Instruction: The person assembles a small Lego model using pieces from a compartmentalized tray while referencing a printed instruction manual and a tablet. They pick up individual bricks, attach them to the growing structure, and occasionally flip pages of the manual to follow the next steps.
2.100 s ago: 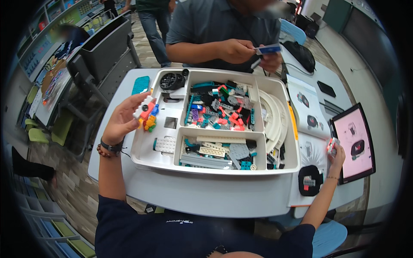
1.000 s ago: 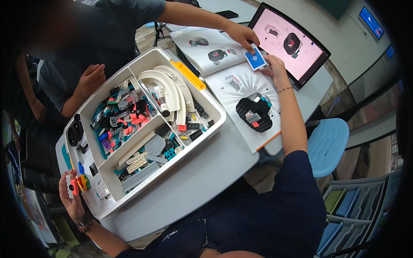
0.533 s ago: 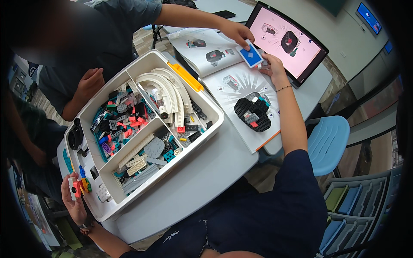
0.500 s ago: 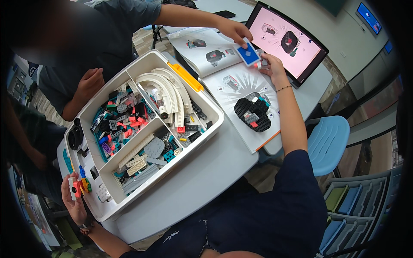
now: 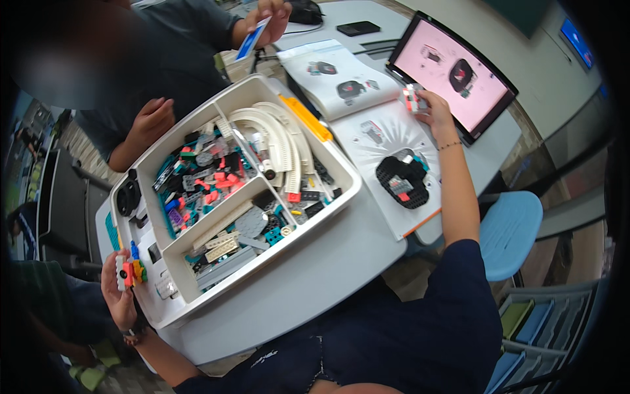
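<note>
White and coral, the small brick piece [image 5: 123,272] sits in my left hand [image 5: 118,292], fingers and thumb partly curled and closed about it at the near left corner of the tray [image 5: 348,175]. Just to its right is a cluster of yellow, orange and blue bricks [image 5: 138,270]; I cannot tell whether the two are joined. My right hand [image 5: 433,113] is well apart on the far right, fingertips bent in and pinching a little grey and coral build [image 5: 413,99] above the open booklet [image 5: 364,152], near the lower left edge of the pink screen [image 5: 446,56]. The booklet's near page carries a picture of a black model with grey and coral parts.

Between my hands, the tray stands slantwise on the pale table [image 5: 328,262]. Its far left compartment is heaped with mixed bricks [image 5: 203,174]; the near one has long grey and cream beams [image 5: 230,266] and a round grey plate [image 5: 252,223]; curved white tracks [image 5: 289,141] lie in the right one, beside a yellow latch [image 5: 306,118] on the rim. Black round parts [image 5: 126,198] rest in the tray's far left corner. Across from me, another person holds up a blue and white card [image 5: 252,39], and a black phone [image 5: 358,28] lies on the far side of the table
</note>
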Motion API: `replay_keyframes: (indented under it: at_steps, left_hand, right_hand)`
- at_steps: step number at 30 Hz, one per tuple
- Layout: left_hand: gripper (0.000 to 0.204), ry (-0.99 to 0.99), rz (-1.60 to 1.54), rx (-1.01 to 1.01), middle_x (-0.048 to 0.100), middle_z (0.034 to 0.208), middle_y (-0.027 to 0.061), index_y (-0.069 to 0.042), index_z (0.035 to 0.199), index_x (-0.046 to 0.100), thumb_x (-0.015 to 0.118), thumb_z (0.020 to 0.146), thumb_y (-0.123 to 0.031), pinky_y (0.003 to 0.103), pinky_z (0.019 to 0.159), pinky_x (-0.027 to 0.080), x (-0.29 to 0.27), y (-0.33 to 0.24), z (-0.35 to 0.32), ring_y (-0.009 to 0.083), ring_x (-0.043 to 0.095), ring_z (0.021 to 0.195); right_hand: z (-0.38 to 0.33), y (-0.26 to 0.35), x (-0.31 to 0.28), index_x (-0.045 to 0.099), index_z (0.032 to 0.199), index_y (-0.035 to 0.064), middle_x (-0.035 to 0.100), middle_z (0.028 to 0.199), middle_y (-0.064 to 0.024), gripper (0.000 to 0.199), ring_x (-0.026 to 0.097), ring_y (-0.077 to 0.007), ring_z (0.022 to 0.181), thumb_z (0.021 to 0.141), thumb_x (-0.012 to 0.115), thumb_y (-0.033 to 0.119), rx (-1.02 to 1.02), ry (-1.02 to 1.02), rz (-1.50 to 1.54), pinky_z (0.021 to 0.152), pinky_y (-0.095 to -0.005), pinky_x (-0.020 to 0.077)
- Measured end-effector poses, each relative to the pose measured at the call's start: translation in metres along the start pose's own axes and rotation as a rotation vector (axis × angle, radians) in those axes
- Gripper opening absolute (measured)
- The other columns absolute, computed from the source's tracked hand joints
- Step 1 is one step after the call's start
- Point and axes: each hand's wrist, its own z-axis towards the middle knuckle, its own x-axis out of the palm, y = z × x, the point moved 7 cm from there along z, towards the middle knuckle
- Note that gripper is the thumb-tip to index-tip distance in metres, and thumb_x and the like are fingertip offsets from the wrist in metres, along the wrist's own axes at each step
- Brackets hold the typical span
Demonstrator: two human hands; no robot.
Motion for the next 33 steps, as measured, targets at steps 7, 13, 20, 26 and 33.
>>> replay_keyframes:
  at_steps: [7,13,20,26,33]
  left_hand:
    - [0.086,-0.044,0.061,-0.066,0.051,0.13,0.0187,0.003,0.134,0.044,0.075,0.07,-0.046,0.038,0.108,0.029,0.01,-0.009,0.006,0.0266,0.046,0.125]
    - [0.087,-0.047,0.098,-0.094,0.051,0.13,0.0192,0.003,0.133,0.044,0.074,0.069,-0.047,0.039,0.109,0.026,0.008,-0.004,0.009,0.0272,0.046,0.124]
    - [0.078,0.001,-0.032,-0.09,0.049,0.132,0.0183,0.005,0.132,0.044,0.075,0.073,-0.035,0.038,0.109,0.028,0.02,-0.022,0.007,0.0261,0.045,0.126]
    - [0.064,0.076,-0.162,0.042,0.046,0.136,0.0166,0.004,0.133,0.043,0.07,0.081,-0.021,0.038,0.11,0.028,0.022,-0.034,0.018,0.0241,0.041,0.129]
    - [0.053,-0.212,-0.066,0.015,0.057,0.121,0.0107,0.0,0.125,0.052,0.068,0.085,-0.031,0.035,0.1,0.04,0.004,-0.052,0.016,0.0185,0.054,0.113]
  right_hand:
    - [0.0,0.001,-0.001,0.066,0.094,0.0098,0.066,0.081,-0.0018,0.022,0.065,-0.0127,0.07,0.084,0.061,0.029,-0.002,0.016,-0.013,0.059,-0.0284,0.0513]
    - [-0.001,0.001,0.0,0.067,0.094,0.0105,0.064,0.084,-0.0003,0.02,0.063,-0.0115,0.073,0.085,0.061,0.027,0.006,0.02,-0.031,0.061,-0.0282,0.0509]
    - [-0.002,-0.002,0.0,0.062,0.106,0.0067,0.059,0.102,-0.0038,0.032,0.059,-0.0152,0.09,0.084,0.062,0.03,-0.035,0.01,0.006,0.068,-0.0286,0.0506]
    - [0.03,-0.016,-0.038,0.067,0.1,0.0113,0.065,0.087,0.0013,0.025,0.061,-0.009,0.07,0.084,0.063,0.03,-0.032,-0.067,-0.083,0.054,-0.0228,0.0453]
    - [0.045,-0.018,-0.032,0.067,0.091,0.0131,0.063,0.079,0.0027,0.02,0.056,-0.0078,0.061,0.084,0.065,0.032,-0.102,-0.073,-0.238,0.045,-0.0209,0.0397]
